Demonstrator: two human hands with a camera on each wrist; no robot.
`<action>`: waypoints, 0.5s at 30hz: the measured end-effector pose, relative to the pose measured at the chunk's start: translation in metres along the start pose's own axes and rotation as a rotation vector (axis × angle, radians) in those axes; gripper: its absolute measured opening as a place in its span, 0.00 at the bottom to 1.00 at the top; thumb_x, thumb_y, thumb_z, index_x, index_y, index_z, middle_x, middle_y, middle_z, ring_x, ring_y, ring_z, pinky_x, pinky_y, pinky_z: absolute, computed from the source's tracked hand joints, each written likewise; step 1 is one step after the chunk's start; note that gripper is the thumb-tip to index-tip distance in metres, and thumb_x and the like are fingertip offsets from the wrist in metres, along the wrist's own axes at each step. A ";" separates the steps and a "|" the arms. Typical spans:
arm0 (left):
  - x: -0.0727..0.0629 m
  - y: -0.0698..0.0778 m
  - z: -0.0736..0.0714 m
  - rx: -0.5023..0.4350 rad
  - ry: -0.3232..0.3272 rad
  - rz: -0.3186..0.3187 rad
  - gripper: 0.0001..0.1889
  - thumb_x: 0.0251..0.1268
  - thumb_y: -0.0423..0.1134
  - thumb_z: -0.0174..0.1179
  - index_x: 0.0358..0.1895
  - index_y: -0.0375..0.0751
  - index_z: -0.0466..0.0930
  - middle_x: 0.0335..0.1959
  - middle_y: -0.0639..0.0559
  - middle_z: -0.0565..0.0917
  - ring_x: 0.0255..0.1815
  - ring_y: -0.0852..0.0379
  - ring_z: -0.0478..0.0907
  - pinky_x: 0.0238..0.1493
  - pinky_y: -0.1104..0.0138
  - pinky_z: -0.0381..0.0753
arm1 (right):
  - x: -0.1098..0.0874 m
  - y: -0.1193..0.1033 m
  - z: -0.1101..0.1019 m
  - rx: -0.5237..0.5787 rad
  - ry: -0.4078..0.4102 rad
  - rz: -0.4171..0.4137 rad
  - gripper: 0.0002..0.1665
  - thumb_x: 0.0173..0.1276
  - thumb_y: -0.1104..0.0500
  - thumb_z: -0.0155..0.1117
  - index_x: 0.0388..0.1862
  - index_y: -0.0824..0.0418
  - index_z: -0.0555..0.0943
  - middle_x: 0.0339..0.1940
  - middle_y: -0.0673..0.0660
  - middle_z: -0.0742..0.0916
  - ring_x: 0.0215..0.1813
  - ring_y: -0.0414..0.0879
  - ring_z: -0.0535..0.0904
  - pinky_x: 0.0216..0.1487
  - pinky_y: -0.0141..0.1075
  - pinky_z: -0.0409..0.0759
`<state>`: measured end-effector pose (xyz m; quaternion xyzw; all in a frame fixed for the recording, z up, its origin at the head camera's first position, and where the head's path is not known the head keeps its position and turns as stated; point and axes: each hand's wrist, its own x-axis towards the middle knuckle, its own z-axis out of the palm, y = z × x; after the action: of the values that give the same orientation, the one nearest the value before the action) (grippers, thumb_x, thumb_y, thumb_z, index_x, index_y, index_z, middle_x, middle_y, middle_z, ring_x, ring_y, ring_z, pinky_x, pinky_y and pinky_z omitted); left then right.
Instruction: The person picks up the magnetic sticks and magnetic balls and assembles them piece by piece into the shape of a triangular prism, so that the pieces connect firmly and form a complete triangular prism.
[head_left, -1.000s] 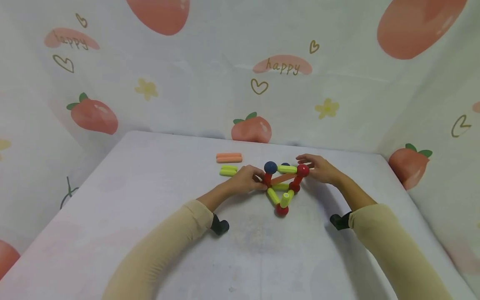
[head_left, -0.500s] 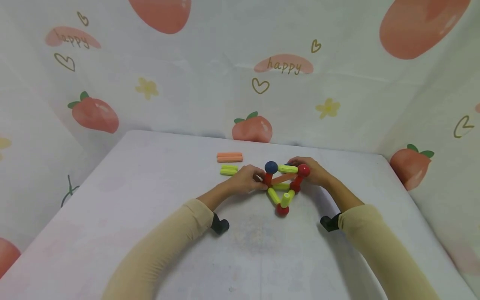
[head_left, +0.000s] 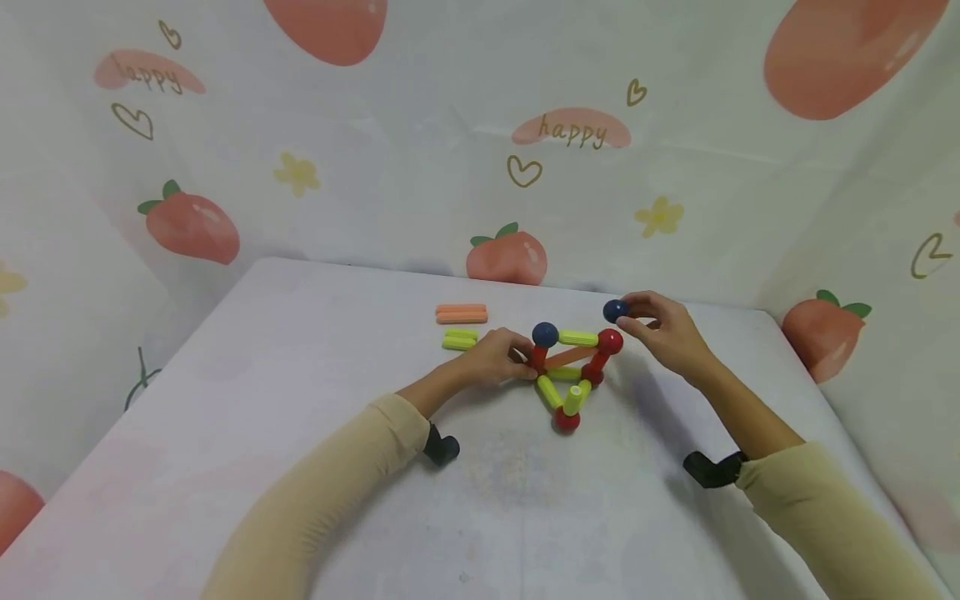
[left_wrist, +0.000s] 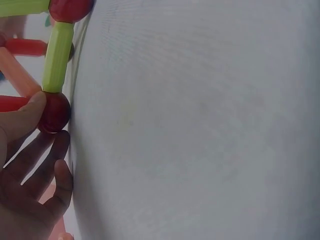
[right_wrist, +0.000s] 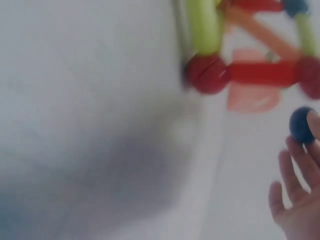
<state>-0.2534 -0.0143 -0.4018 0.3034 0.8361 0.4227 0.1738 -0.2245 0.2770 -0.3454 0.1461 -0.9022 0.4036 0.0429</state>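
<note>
Near the far edge of the white worktop, the right hand pinches a glossy dark-blue ball, spare fingers fanned in the right wrist view alone; the left hand pinches a red-lime-orange rod-and-ball frame.

From my end I see a draped nook, though I can't tell whether it belongs to a home, an office or a lab: cloth printed with peaches, flowers and "happy" closes in a plain white surface on three sides.
</note>
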 end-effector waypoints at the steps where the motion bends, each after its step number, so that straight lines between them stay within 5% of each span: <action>1: 0.000 0.000 0.000 0.001 -0.002 0.001 0.17 0.64 0.32 0.67 0.56 0.36 0.83 0.49 0.48 0.86 0.49 0.57 0.82 0.55 0.68 0.79 | -0.005 -0.005 -0.003 -0.006 0.024 -0.022 0.24 0.74 0.55 0.62 0.62 0.67 0.74 0.54 0.66 0.85 0.56 0.48 0.79 0.55 0.37 0.77; 7: 0.001 0.000 -0.001 0.010 0.008 0.002 0.16 0.64 0.32 0.67 0.55 0.37 0.83 0.49 0.48 0.86 0.49 0.56 0.82 0.56 0.68 0.79 | -0.034 -0.032 -0.008 -0.014 0.087 -0.179 0.20 0.69 0.63 0.66 0.59 0.63 0.77 0.47 0.60 0.87 0.48 0.32 0.77 0.46 0.22 0.74; 11: 0.000 0.001 -0.001 0.015 0.012 -0.006 0.17 0.64 0.32 0.67 0.56 0.37 0.83 0.49 0.49 0.86 0.49 0.57 0.82 0.56 0.67 0.79 | -0.048 -0.038 0.003 -0.045 0.003 -0.325 0.23 0.64 0.68 0.69 0.59 0.62 0.78 0.43 0.53 0.87 0.43 0.37 0.78 0.41 0.26 0.76; 15: 0.000 0.002 0.001 0.007 0.009 -0.013 0.17 0.64 0.32 0.67 0.56 0.37 0.83 0.49 0.48 0.86 0.49 0.56 0.82 0.57 0.67 0.79 | -0.056 -0.039 0.017 -0.048 -0.090 -0.380 0.25 0.63 0.67 0.71 0.59 0.58 0.79 0.40 0.47 0.86 0.42 0.39 0.78 0.39 0.30 0.78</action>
<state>-0.2516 -0.0128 -0.4006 0.2969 0.8403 0.4199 0.1717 -0.1590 0.2528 -0.3393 0.3306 -0.8687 0.3597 0.0814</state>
